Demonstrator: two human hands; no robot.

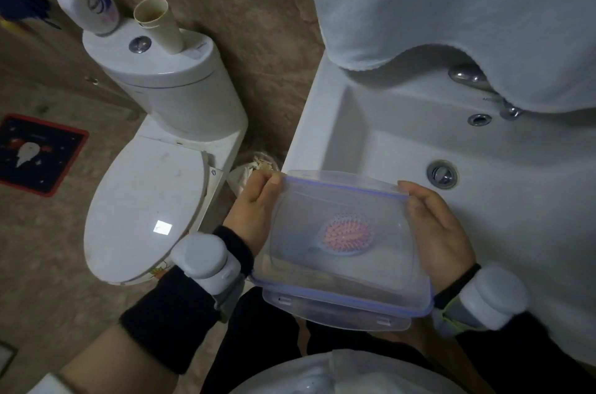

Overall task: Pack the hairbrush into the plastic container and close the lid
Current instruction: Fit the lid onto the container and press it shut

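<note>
A clear plastic container (342,284) with a blue-edged lid (338,197) is held in front of me, over the near left corner of the sink. The lid lies on top of it. Through the plastic I see a small hairbrush (346,234) with a pink bristle pad and a pale blue handle lying inside. My left hand (254,205) grips the container's left side, thumb on the lid's far left corner. On the right side my right hand (440,229) holds the edge, fingers on the lid's far right corner.
A white sink (403,135) with drain and tap lies to the right, a pale towel (451,6) hanging above it. Left stands a white toilet (145,206) with its seat lid down, a bottle (87,5) and a paper cup (158,24) on the tank. A dark mat (35,153) lies on the floor.
</note>
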